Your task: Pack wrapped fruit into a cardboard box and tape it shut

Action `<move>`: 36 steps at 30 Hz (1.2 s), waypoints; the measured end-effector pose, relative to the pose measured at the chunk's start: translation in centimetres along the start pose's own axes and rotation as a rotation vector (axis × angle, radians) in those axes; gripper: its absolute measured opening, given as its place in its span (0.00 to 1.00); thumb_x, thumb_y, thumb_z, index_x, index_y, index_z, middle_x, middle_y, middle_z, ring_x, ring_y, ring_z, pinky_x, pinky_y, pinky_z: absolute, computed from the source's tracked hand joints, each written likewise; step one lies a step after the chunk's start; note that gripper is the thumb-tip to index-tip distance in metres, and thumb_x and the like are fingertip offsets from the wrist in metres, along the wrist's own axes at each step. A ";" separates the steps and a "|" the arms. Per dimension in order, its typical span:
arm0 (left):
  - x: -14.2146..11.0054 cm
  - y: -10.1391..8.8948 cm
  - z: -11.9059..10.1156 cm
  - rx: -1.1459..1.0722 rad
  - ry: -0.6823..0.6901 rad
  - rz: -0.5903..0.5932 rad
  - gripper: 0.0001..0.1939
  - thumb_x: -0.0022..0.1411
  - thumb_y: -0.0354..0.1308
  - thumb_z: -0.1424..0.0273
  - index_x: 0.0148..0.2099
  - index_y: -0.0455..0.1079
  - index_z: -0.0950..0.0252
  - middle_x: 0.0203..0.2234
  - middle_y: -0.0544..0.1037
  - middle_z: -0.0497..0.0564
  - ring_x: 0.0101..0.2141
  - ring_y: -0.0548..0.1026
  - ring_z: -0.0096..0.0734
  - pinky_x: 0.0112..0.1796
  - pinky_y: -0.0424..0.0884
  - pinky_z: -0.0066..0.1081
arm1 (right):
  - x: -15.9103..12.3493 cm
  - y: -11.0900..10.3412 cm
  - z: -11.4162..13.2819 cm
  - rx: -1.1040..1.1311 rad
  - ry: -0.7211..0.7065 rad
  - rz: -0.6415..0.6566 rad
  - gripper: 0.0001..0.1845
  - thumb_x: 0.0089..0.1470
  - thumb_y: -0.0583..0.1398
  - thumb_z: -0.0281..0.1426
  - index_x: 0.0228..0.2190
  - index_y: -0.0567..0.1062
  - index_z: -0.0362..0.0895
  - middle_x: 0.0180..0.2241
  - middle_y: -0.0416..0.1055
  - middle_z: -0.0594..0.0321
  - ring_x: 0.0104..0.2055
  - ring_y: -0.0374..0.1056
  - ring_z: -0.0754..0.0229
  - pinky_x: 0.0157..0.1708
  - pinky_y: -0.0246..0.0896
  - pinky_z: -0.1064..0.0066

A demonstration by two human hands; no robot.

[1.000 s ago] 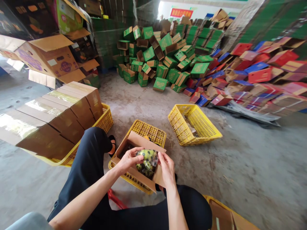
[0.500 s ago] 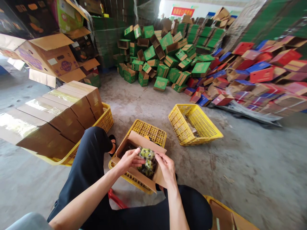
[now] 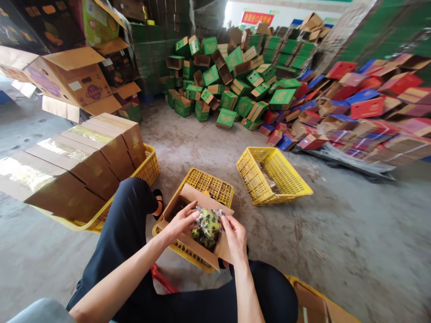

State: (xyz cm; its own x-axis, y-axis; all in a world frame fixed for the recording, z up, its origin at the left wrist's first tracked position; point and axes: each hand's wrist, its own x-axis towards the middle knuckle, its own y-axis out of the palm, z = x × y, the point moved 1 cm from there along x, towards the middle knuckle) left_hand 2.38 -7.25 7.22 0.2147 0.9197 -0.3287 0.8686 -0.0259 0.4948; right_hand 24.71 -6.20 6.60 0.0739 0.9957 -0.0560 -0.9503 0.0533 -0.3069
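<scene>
A clear plastic bag with a green, black-spotted item (image 3: 209,220) inside is between my hands, above an open cardboard box (image 3: 193,193). My right hand (image 3: 235,233) pinches the bag's right edge between thumb and fingers. At the bag's left edge, my left hand (image 3: 182,222) has its fingertips on the plastic, the fingers slightly apart. Below it, more green, black-spotted wrapped goods (image 3: 204,237) show in the box. What the wrapped item is, I cannot tell. The box rests on an upturned yellow crate (image 3: 215,181).
Taped cardboard boxes (image 3: 84,152) fill a yellow crate at left. Another yellow crate (image 3: 272,175) sits ahead to the right with a few things inside. Piles of green boxes (image 3: 215,85) and red and blue boxes (image 3: 367,105) lie farther back. A crate holding cardboard (image 3: 310,300) is at my right knee.
The bag has turned so more of the green item faces me. My left hand's fingers have shifted up and spread along its left edge. My right hand keeps its hold.
</scene>
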 end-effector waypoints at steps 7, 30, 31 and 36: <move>0.7 0.4 0.8 -0.043 0.047 0.066 0.50 0.51 0.78 0.61 0.71 0.60 0.61 0.44 0.79 0.54 0.37 0.78 0.31 0.37 0.71 0.27 | -0.1 0.2 0.4 -0.019 -0.003 0.021 0.26 0.57 0.61 0.54 0.33 0.82 0.44 0.32 0.80 0.58 0.35 0.73 0.52 0.36 0.68 0.67; 1.0 -0.6 1.1 -0.235 -0.137 -0.029 0.31 0.53 0.77 0.62 0.57 0.76 0.64 0.50 0.79 0.58 0.38 0.81 0.33 0.39 0.80 0.31 | -0.3 0.4 1.1 0.246 0.036 0.047 0.28 0.57 0.65 0.52 0.53 0.80 0.50 0.56 0.77 0.56 0.47 0.77 0.48 0.40 0.77 0.61; 1.1 -0.7 1.2 -0.240 -0.151 -0.032 0.30 0.54 0.76 0.61 0.56 0.76 0.65 0.50 0.80 0.58 0.37 0.81 0.32 0.39 0.80 0.31 | -0.3 0.5 1.3 0.244 0.035 0.056 0.30 0.57 0.64 0.52 0.56 0.78 0.51 0.57 0.76 0.56 0.45 0.77 0.49 0.39 0.77 0.61; 1.1 -0.5 1.2 -0.247 -0.165 -0.016 0.23 0.58 0.73 0.58 0.49 0.78 0.69 0.43 0.82 0.58 0.36 0.82 0.33 0.40 0.81 0.32 | -0.4 0.7 1.4 0.234 0.036 0.132 0.30 0.58 0.64 0.51 0.56 0.78 0.50 0.53 0.79 0.55 0.40 0.78 0.51 0.41 0.76 0.60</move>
State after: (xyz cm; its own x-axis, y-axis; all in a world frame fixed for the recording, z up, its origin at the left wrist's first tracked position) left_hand 2.73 -6.67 5.59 0.2896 0.8424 -0.4544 0.7417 0.1026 0.6628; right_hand 23.61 -6.50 7.80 -0.0488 0.9920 -0.1161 -0.9961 -0.0569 -0.0668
